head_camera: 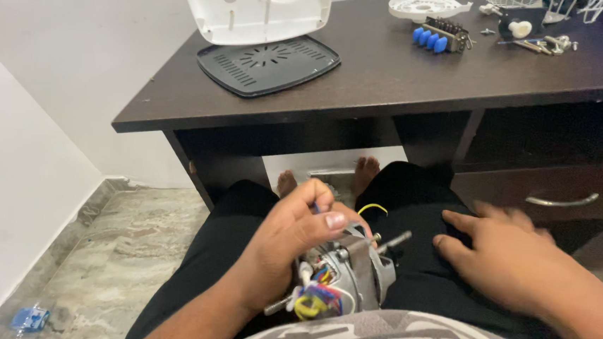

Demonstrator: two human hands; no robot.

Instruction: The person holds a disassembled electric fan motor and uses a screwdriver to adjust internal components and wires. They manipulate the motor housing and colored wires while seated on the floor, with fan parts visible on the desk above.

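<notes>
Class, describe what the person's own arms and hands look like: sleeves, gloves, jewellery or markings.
Both forearms are bare, with no sleeves in view. The left hand and right hand wear no gloves; no rings, watch or markings show. The right hand is motion-blurred, so fine detail is unclear.

One head-worn view looks steeply down, close over the lap.

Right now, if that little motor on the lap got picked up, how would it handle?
The motor is probably heavy for its size: it looks like a metal casing. Its bare shaft and rounded body suggest it could roll. The coloured wires look floppy and might snag the left hand.
</notes>
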